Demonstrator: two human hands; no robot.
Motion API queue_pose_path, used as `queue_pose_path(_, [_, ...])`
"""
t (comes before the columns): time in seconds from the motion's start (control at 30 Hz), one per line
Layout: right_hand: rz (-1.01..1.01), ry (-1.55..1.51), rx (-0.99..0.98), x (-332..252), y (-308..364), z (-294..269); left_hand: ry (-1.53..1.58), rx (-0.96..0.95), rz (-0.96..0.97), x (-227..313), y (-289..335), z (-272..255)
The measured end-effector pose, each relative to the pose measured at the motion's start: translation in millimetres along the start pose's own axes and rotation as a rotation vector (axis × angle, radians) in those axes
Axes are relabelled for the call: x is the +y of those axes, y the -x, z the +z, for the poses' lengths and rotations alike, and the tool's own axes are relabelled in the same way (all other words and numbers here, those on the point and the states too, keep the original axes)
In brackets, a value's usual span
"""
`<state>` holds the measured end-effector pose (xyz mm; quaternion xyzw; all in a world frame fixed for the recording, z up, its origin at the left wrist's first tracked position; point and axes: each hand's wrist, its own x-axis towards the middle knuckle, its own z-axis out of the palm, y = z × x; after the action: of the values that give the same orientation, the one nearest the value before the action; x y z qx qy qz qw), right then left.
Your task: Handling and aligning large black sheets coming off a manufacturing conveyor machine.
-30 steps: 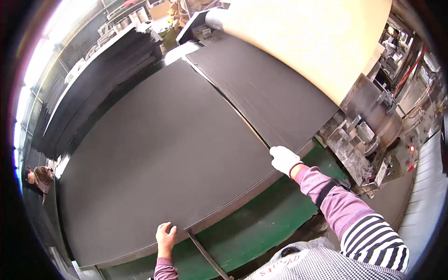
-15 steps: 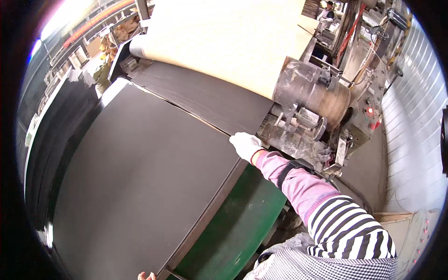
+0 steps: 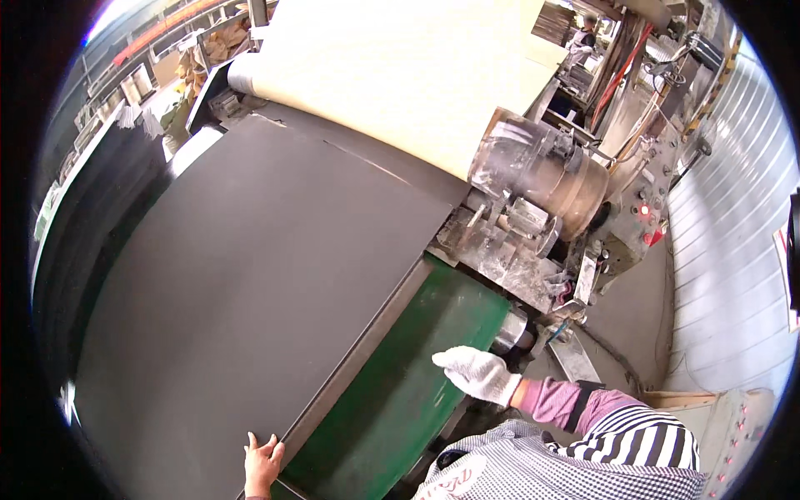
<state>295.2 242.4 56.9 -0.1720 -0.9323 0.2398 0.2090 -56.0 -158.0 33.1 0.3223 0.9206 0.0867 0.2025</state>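
Note:
A large dark grey sheet (image 3: 242, 275) lies flat on the left, its far edge up against the roller with the cream belt. My bare left hand (image 3: 262, 461) rests on its near right corner, fingers apart, the forearm mostly cut off by the lower edge. My right hand (image 3: 479, 373), in a white knitted glove, hovers over the green surface (image 3: 400, 350) beside the sheet, apart from it. The gloved fingers are drawn together and nothing shows in them.
A wide cream belt (image 3: 392, 75) wraps the far roller, with a worn metal drum (image 3: 542, 171) at its right end. Beyond stands a control panel with a red light (image 3: 644, 210). A stack of dark sheets (image 3: 96, 217) is at left. Another person (image 3: 582, 42) stands far back.
The dark sheet has slid forward to the roller, covering most of the earlier gap. My right hand has let go of its edge and drawn back toward me. More of my left hand shows.

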Motion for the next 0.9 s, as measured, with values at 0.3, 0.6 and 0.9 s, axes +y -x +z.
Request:
queue_pose_path(0.3, [0.214, -0.202, 0.054, -27, 83, -20, -0.053, -0.164, -0.020, 106, -57, -4])
queue_pose_path(0.6, [0.371, -0.456, -0.123, -16, 87, -4, -0.083, -0.153, 0.063, 181, -93, 31])
queue_pose_path(0.9, [0.717, -0.528, -0.247, -5, 104, -12, 0.166, 0.240, -0.218, 19, -21, 51])
